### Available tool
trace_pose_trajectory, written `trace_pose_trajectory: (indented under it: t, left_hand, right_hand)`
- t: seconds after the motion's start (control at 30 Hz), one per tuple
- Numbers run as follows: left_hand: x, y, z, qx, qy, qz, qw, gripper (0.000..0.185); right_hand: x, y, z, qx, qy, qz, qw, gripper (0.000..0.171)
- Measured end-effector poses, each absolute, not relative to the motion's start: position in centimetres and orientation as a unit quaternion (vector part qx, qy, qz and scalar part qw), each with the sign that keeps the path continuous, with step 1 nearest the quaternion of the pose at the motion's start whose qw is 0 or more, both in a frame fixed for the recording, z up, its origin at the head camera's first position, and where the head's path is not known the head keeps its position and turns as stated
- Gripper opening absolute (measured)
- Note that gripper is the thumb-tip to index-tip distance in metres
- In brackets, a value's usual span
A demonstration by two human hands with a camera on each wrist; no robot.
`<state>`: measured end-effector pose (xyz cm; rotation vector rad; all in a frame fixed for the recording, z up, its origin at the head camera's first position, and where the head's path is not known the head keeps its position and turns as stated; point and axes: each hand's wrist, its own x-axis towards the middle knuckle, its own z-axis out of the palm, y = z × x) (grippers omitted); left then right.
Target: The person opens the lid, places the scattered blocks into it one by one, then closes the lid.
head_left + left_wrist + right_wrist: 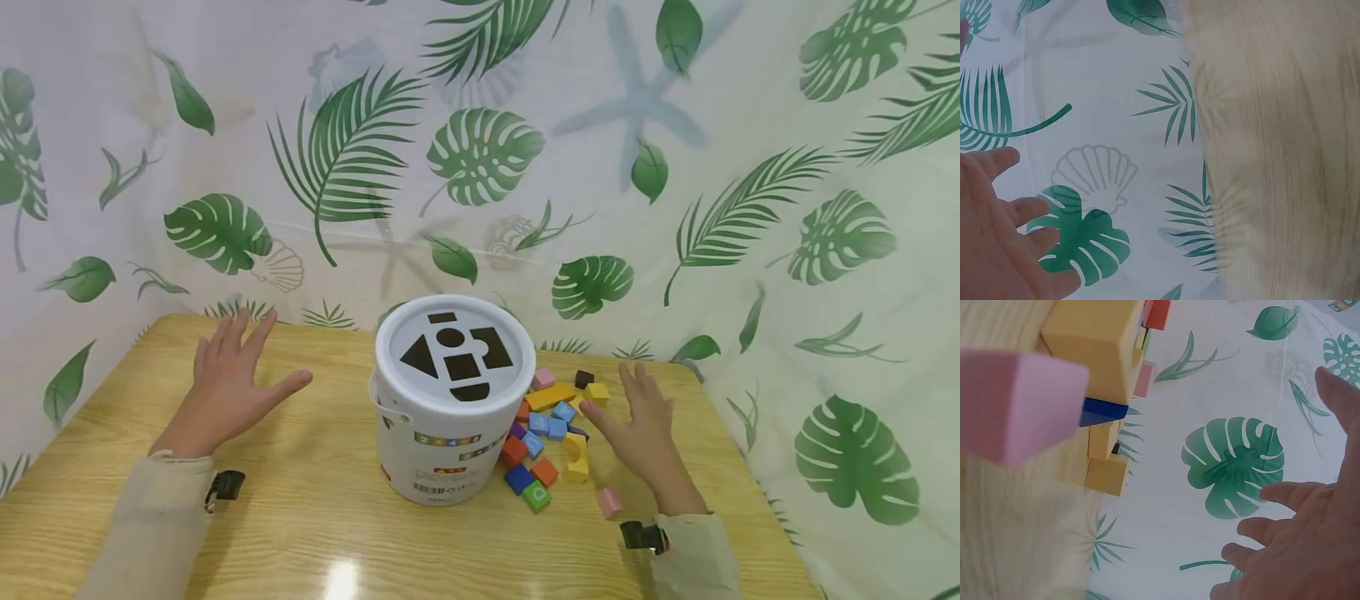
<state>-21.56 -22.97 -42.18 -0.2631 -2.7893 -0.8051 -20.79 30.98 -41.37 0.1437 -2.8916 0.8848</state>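
A white bucket with a shape-sorter lid stands on the table; the lid has dark cut-outs, among them a triangle, a circle and a square. To its left my left hand is held over the table, fingers spread, holding nothing. On the other side my right hand is beside the blocks, fingers extended and nothing in its grasp. Between bucket and right hand lie several loose blocks, including a green block, a yellow arch block and a pink block. In the right wrist view the pink block looms close.
The wooden table ends at the back against a white curtain printed with green leaves. A dark block and a yellow cube lie at the far side of the pile. A wire handle hangs on the bucket's left side.
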Motion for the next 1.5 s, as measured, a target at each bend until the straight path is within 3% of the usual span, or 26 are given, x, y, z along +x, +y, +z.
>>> trace_pose_trajectory:
  t: [0.37,0.77,1.13,1.5]
  left_hand:
    - [-21.7,-21.6,-40.1,-0.114,-0.933,-0.318,0.126,0.100]
    - [-20.9,-16.9,-37.9,-0.211,-0.857,-0.457,0.108,0.091]
    - [-19.2,-14.1,-37.8,-0.254,-0.798,-0.543,0.070,0.094]
    - [-19.1,-12.9,-37.9,-0.253,-0.793,-0.553,0.039,0.094]
  right_hand:
    - [-21.7,30.1,-41.2,0.040,-0.938,0.343,0.031,0.096]
    - [-21.9,25.5,-38.6,0.087,-0.888,0.445,0.071,0.076]
    - [-21.0,22.3,-38.1,0.179,-0.779,0.601,-0.014,0.053]
    - [-20.8,22.1,-38.1,0.203,-0.753,0.626,-0.019,0.057]
